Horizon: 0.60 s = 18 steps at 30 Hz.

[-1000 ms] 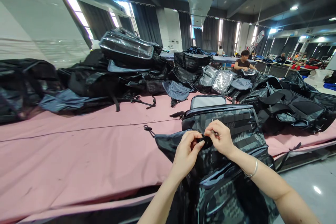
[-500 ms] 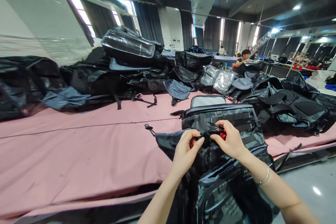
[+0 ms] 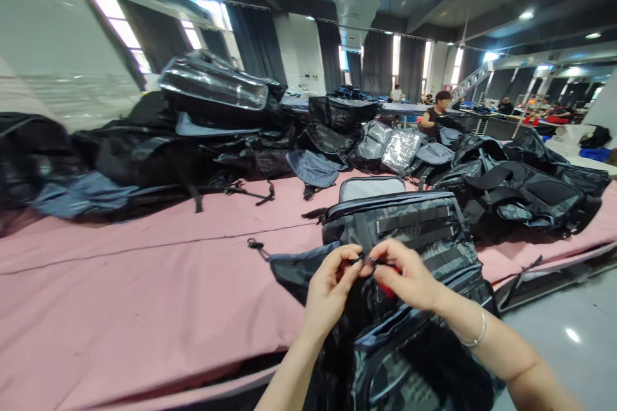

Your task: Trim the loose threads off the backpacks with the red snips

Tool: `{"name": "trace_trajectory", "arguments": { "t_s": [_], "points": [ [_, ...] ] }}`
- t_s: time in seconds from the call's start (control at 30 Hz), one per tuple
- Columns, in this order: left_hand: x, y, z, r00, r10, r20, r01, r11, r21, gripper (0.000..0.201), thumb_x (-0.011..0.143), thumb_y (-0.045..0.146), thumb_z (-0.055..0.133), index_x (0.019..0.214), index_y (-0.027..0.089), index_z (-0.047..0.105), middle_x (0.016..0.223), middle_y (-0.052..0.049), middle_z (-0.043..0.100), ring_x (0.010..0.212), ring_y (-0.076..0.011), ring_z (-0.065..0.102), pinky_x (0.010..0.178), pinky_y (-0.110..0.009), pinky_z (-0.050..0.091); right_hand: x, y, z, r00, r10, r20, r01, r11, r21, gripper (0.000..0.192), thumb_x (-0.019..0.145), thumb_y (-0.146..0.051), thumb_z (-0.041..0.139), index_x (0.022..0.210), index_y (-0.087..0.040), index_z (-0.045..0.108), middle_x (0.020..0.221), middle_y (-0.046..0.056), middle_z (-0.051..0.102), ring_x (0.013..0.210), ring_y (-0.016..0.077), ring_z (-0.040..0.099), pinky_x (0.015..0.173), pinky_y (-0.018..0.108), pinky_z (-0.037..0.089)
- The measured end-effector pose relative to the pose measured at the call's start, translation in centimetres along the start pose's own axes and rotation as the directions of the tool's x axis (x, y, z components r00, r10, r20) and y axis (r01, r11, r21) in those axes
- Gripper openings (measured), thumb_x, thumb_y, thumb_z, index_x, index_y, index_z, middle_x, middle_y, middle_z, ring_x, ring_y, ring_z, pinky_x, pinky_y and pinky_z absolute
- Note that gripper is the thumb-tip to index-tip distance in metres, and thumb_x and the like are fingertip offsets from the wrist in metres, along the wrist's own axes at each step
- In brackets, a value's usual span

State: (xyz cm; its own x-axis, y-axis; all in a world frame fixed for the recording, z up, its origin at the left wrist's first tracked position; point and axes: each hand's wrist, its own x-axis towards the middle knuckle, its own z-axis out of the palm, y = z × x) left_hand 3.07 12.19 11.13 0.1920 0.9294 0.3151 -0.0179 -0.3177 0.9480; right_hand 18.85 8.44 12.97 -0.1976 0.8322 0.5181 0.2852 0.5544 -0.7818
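A black and grey camouflage backpack (image 3: 429, 247) lies on the table's near edge, its upper flap and webbing rows toward me. Above its left part, my left hand (image 3: 330, 289) is closed, thumb and forefinger pinching a small black piece; whether it is a strap or trim I cannot tell. My right hand (image 3: 405, 276) is closed beside it, fingertips meeting the left ones at the same black piece. A red-handled tool with black blades, apparently thread snips (image 3: 388, 290), is tucked in the right palm, mostly hidden by the fingers.
Pink cloth (image 3: 159, 295) covers the long table. Heaped black bags (image 3: 144, 148) line its far side, one with a clear plastic panel (image 3: 212, 87). More backpacks (image 3: 535, 199) lie at the right. A co-worker (image 3: 436, 114) is behind the heap.
My right hand has turned and closed in on the left fingertips; the snips' blades, which pointed up over the backpack, are now mostly hidden. Both hands sit slightly lower, and the view has shifted.
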Motion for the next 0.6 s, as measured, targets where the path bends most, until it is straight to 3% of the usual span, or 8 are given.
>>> {"name": "trace_trajectory", "arguments": {
  "t_s": [0.07,0.1,0.27,0.37,0.6],
  "points": [
    [0.0,-0.2,0.0,1.000,-0.010,0.007,0.010,0.999,-0.050,0.028,0.066,0.039,0.064,0.082,0.019,0.055,0.105,-0.008,0.059,0.099,-0.0236,0.054,0.083,-0.032,0.045,-0.2,-0.6,0.5,0.997,0.006,0.073,-0.008,1.000,0.018,0.014,0.084,-0.028,0.051,0.096,-0.019,0.053,0.088,0.002,0.063,0.075,0.0133,0.058,0.068,0.024,0.048],
    [0.0,-0.2,-0.1,1.000,-0.021,0.016,0.021,0.998,-0.058,0.028,0.066,0.040,0.064,0.083,0.019,0.055,0.105,-0.009,0.059,0.101,-0.0242,0.054,0.085,-0.032,0.045,-0.3,-0.6,0.7,0.999,-0.012,0.048,0.012,1.000,-0.012,0.015,0.084,-0.027,0.051,0.097,-0.019,0.053,0.090,0.003,0.063,0.078,0.0139,0.059,0.071,0.025,0.048],
    [0.3,-0.5,0.0,0.999,-0.041,0.019,0.040,0.998,0.045,0.024,0.071,0.039,0.062,0.082,0.020,0.052,0.103,-0.007,0.059,0.100,-0.0227,0.054,0.088,-0.033,0.043,0.5,1.1,0.2,0.966,-0.148,-0.212,0.102,0.972,-0.212,0.015,0.082,-0.026,0.051,0.095,-0.019,0.050,0.115,0.011,0.059,0.103,0.0190,0.056,0.089,0.032,0.045],
    [0.2,-0.4,0.1,1.000,-0.027,0.010,0.026,0.997,0.076,0.026,0.071,0.042,0.061,0.080,0.021,0.051,0.111,-0.008,0.058,0.109,-0.0253,0.050,0.094,-0.037,0.039,1.2,2.4,-0.6,0.969,-0.143,-0.203,0.088,0.962,-0.260,0.016,0.082,-0.028,0.052,0.096,-0.020,0.050,0.109,0.008,0.061,0.098,0.0182,0.058,0.087,0.032,0.047],
    [0.3,-0.4,-0.2,0.996,-0.041,0.077,0.039,0.999,0.032,0.026,0.072,0.043,0.061,0.079,0.021,0.049,0.120,-0.010,0.056,0.117,-0.0279,0.045,0.099,-0.042,0.032,1.9,2.9,-2.5,0.938,-0.308,-0.158,0.234,0.900,-0.368,0.017,0.083,-0.031,0.054,0.094,-0.018,0.055,0.101,0.010,0.061,0.098,0.0189,0.057,0.086,0.031,0.047]
  ]
}}
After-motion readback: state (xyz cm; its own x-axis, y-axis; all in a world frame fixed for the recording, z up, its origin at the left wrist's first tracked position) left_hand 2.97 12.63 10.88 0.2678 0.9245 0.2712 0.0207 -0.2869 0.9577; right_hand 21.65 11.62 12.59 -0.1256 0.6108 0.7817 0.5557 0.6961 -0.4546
